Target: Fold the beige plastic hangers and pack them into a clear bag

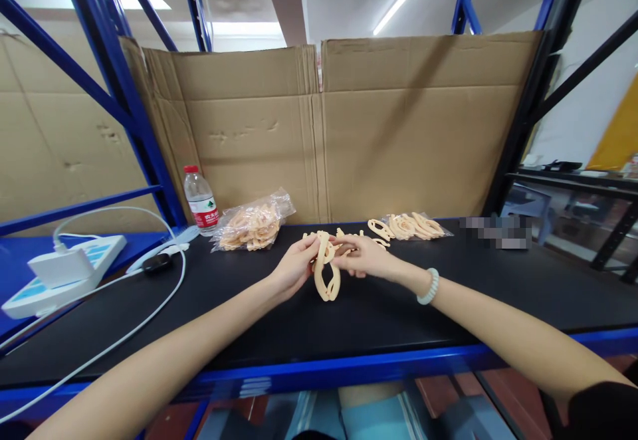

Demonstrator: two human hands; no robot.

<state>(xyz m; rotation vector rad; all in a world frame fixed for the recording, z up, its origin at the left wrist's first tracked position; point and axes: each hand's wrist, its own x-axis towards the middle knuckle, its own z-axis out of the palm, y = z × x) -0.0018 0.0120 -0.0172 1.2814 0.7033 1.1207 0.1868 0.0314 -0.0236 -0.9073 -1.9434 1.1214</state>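
From where I stood, a pale cream looped piece [323, 248] hung between the person's two hands, held up just above the black mat [349, 330] near the middle of the bench. It had a smooth, matt look, the colour of unpainted wood, though I could not tell what it was made of. A broad, flat strip ran down its left side, rounded at the top; below, two curved limbs bowed apart around a long, narrow opening and came together at the lower end, where a small notch showed. A rounder, ring-like bit sat higher up, partly covered by fingertips. The left hand [294, 266] pinched the upper left of it, thumb against the strip and the other fingers bent behind. The right hand [365, 257], a pale beaded bracelet [429, 287] on its wrist, had thumb and forefinger closed on the upper right side, the remaining fingers curled loosely; exactly how their tips met the piece was hidden. Loose pieces [381, 243] of the same cream colour lay just behind the hands. Farther back, a plump clear bag [252, 226] of such pieces rested beside a red-capped bottle [200, 204], and a flatter bag [416, 225] lay off to the right.
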